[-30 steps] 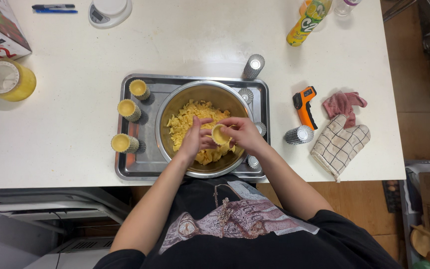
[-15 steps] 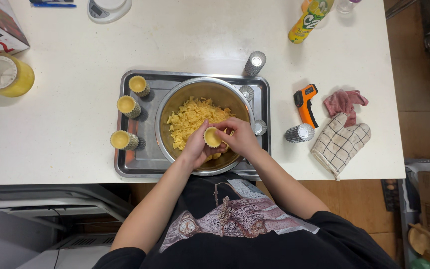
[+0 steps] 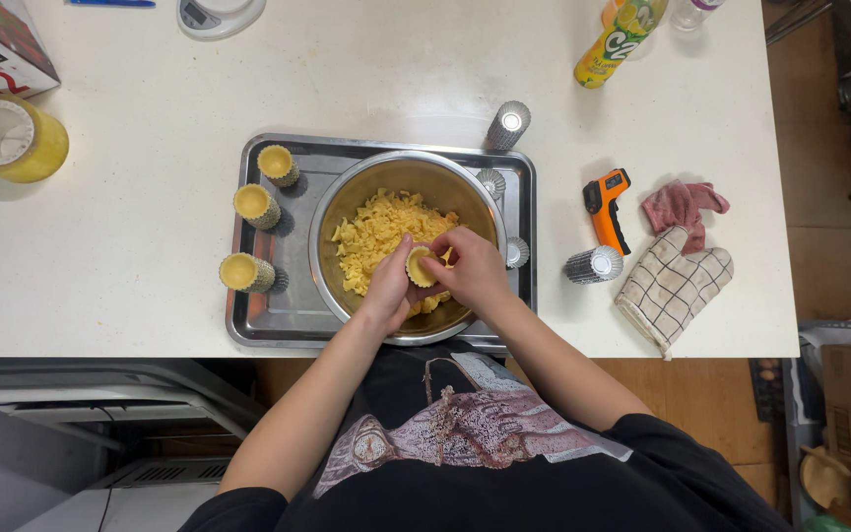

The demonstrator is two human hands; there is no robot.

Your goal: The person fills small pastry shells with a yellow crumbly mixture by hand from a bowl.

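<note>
Head view: my left hand (image 3: 389,288) and right hand (image 3: 473,268) had slid lower over the bowl (image 3: 347,202) since a second back, both pinched together around one small dough-lined cup (image 3: 420,266), so pressing it went on.

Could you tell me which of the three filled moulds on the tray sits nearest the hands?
The front filled mould, nearest the table's front edge; the other two sit further back.

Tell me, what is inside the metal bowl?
The metal bowl holds yellow dough pieces. Both hands, left and right, hold a small dough-lined mould over it, covering the dough beneath.
</note>
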